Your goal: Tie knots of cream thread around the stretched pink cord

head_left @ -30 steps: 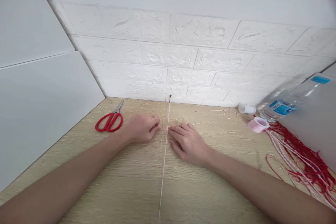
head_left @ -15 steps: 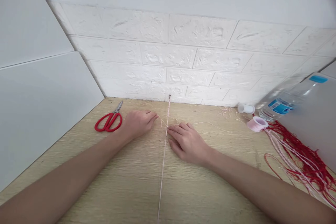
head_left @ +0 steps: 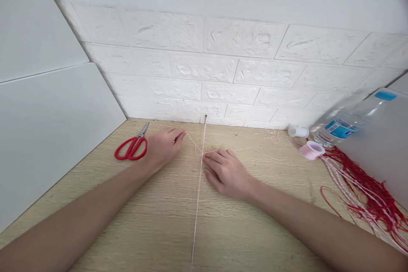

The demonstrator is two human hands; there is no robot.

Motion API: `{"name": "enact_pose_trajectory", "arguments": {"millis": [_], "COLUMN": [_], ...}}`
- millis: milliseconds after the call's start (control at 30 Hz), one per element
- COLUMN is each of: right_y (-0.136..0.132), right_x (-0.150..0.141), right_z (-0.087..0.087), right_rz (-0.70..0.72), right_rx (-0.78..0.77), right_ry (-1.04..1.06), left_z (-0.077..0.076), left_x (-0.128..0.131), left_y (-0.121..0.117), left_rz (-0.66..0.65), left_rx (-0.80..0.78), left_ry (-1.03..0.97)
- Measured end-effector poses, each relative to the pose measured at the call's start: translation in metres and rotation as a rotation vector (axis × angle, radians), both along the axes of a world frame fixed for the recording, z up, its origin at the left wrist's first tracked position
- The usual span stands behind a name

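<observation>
Since the frame half a second ago, our left hand [head_left: 164, 146] has drawn farther left from the taut cord [head_left: 198, 195], and the loop of pale thread [head_left: 194, 142] beside that cord has shrunk; our right hand [head_left: 228, 174] has kept its place.

Leftmost, we see red-handled scissors [head_left: 140, 135] lying on the wooden tabletop [head_left: 159, 212], blades toward the white brick-patterned wall [head_left: 204, 68], just beside our left wrist. Our left thumb and forefinger pinch the pale thread, which slants from them to the cord. The cord runs down the middle of the tabletop from a dark spot at the wall's foot to the near side, its far stretch patterned in pink and white. Our right fingertips touch it where the thread crosses; the view is too small for us to tell whether they pinch or merely press.

Farther right, a loose strand [head_left: 255, 149] trails over the wood toward a white spool [head_left: 298, 131] and a pink spool [head_left: 310, 151]. Beside them leans a clear plastic bottle [head_left: 339, 129] with a blue cap, near a heap of red cords [head_left: 369, 191] mixed with pale pink ones.
</observation>
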State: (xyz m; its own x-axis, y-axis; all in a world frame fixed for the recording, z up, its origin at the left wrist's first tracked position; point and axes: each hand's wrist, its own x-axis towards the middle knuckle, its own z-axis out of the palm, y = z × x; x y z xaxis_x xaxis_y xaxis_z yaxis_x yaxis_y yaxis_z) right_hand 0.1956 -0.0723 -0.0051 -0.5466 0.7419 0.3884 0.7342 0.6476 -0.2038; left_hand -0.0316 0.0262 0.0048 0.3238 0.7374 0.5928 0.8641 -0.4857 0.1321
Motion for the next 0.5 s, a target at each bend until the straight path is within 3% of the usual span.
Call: {"name": "enact_pose_trajectory", "arguments": {"millis": [300, 400, 500], "right_y": [0.0000, 0.0000, -0.0002], "right_x": [-0.0006, -0.0006, -0.0003], "right_z": [0.0000, 0.0001, 0.0000], "right_rz": [-0.001, -0.001, 0.000], "right_rx": [-0.002, -0.007, -0.008], "right_ry": [-0.003, 0.000, 0.008], "left_z": [0.0011, 0.0026, 0.0029], "left_x": [-0.0038, -0.0038, -0.0003], "left_y": [0.0044, 0.0060, 0.0035], "left_rz": [0.138, 0.083, -0.096], "left_rx": [-0.014, -0.022, -0.049], "left_ry": [-0.030, 0.041, 0.055]}}
